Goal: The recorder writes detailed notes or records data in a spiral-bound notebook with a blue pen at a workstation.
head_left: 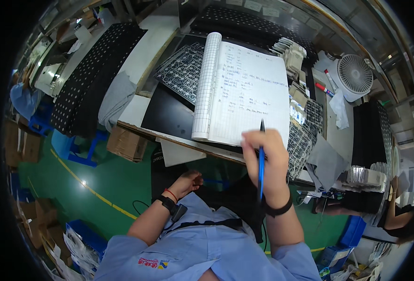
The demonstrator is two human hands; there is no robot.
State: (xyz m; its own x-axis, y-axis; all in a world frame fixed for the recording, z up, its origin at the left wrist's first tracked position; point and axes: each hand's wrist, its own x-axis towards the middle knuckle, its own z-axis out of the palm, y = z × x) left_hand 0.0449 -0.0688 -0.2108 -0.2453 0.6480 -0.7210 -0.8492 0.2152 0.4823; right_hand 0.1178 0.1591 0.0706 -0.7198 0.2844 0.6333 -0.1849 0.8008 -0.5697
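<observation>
Left hand (186, 182): down below the desk edge, fingers curled loosely, gripping nothing.
Notebook (242, 93): open on the desk just above the right fingers, gridded left page rolled under, handwriting on the white page.
Right hand (267, 161): fingers closed around a blue pen (261, 164).
Pen: upright, tip at the notebook's lower edge.

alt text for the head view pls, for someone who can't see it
The person's right hand holds a blue pen at the lower edge of an open notebook on a cluttered workbench. The left hand rests low, empty, near the lap.
</observation>
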